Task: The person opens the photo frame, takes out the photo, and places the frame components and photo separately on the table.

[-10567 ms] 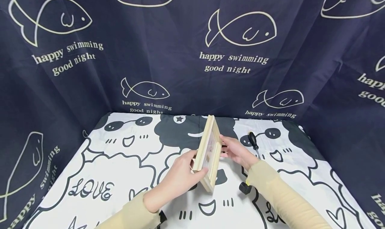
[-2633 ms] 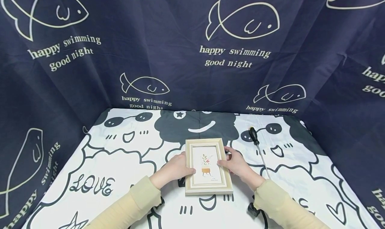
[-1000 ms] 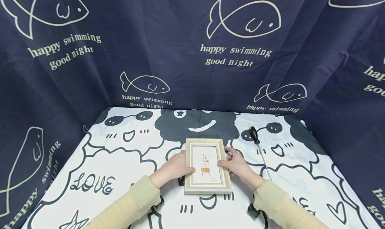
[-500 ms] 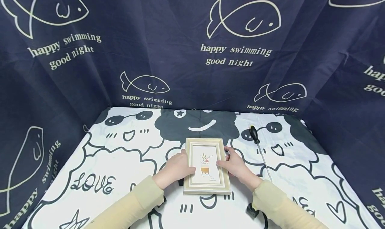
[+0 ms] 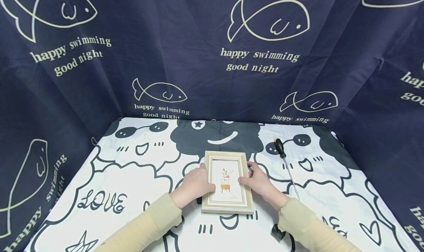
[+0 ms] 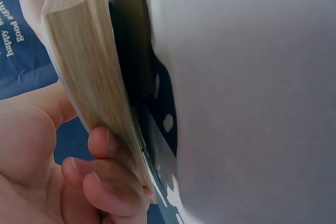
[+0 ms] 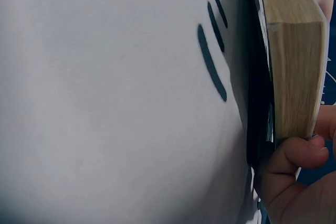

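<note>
A cream wooden picture frame (image 5: 228, 155) faces up near the middle of the table, showing a printed plant in an orange pot. My left hand (image 5: 195, 180) grips its left side, thumb over the front. On the opposite side my right hand (image 5: 263, 183) holds the frame with its thumb on the front moulding. In the left wrist view, curled fingers (image 6: 113, 182) touch the bare wood edge, and a brown strip (image 6: 134, 30) shows behind the frame's dark back. The right wrist view has a bent finger (image 7: 302, 153) at the lower corner. Most of the back is hidden.
A screwdriver (image 5: 279, 148) with a black handle lies to the right, its shaft pointing toward the right forearm. A small black object (image 5: 278, 231) sits by the right sleeve. White cloth (image 5: 109, 174) with black cartoon drawings covers the table; a navy curtain (image 5: 205, 60) hangs behind.
About ten seconds ago the frame stood steeply tilted, nearly edge-on; it now faces up, both hands on its sides. Over the last second it has shifted very slightly left.
</note>
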{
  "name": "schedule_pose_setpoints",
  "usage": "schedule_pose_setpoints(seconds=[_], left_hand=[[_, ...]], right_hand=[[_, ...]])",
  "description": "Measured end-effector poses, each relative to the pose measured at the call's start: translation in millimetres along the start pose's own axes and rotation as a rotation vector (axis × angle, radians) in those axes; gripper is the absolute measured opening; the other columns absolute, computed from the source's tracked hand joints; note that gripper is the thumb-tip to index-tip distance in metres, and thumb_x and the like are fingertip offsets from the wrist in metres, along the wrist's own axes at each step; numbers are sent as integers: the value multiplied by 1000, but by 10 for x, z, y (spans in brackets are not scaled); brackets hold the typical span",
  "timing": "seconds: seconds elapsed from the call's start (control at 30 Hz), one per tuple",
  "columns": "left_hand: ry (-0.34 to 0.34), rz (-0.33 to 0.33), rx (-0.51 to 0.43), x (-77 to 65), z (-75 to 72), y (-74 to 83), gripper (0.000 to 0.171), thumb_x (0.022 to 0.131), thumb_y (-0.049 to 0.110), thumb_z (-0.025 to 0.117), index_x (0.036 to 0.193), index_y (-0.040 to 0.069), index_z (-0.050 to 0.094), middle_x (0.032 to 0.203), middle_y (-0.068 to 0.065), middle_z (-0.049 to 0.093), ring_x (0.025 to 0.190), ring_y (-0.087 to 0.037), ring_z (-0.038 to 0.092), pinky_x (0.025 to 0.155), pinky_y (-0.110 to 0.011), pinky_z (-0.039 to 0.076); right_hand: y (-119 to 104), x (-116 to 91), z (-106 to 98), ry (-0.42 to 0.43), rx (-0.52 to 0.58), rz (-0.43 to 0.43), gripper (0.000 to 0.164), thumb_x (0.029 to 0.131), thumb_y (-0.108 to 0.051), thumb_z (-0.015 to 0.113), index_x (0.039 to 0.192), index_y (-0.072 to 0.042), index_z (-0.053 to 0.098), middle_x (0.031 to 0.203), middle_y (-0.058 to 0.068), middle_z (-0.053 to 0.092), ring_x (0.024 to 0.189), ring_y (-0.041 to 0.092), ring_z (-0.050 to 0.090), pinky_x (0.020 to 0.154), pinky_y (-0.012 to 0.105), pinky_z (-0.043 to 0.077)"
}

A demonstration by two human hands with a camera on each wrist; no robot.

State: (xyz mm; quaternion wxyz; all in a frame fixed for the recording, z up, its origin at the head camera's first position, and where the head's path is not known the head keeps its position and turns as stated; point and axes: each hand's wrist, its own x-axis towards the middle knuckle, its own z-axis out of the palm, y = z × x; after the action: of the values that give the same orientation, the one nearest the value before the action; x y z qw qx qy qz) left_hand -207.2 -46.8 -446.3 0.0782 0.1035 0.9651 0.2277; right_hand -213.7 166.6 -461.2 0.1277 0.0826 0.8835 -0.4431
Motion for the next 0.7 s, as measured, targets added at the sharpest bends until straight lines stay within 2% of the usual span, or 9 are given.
schedule_pose_setpoints(seconds=[0.23,0.33,0.43,0.6,0.7], left_hand=[[9,11,16,-12,3,19,79,64,30,72,119,-16,40,58,-7,53,41,-12,47,36,-24,38],[7,6,12,-16,0,25,79,64,30,72,119,-15,39,59,-7,54,42,-12,47,37,-24,38],[5,4,9,-16,1,30,79,64,31,72,120,-15,39,59,-7,54,43,-13,48,38,-24,38],[11,1,18,-12,-1,41,78,63,33,73,117,-15,42,60,-8,54,44,-13,48,38,-24,38],[21,3,22,-8,-9,54,79,62,32,74,116,-15,42,59,-7,54,43,-12,48,38,-24,38]], right_hand=[[24,1,-4,-3,-13,-43,84,72,-20,69,138,-3,20,86,10,47,64,14,52,50,26,45],[19,6,-4,10,-62,-70,88,69,-20,71,137,1,20,86,11,51,66,15,53,52,26,44],[9,11,1,26,-120,-100,89,67,-20,72,135,4,20,91,14,55,73,16,56,60,28,46],[-4,30,20,54,-186,-117,92,64,-20,74,134,5,20,99,19,58,84,22,60,72,35,49],[-18,44,25,73,-219,-135,94,62,-19,74,134,5,19,102,21,58,85,25,60,75,38,49]])
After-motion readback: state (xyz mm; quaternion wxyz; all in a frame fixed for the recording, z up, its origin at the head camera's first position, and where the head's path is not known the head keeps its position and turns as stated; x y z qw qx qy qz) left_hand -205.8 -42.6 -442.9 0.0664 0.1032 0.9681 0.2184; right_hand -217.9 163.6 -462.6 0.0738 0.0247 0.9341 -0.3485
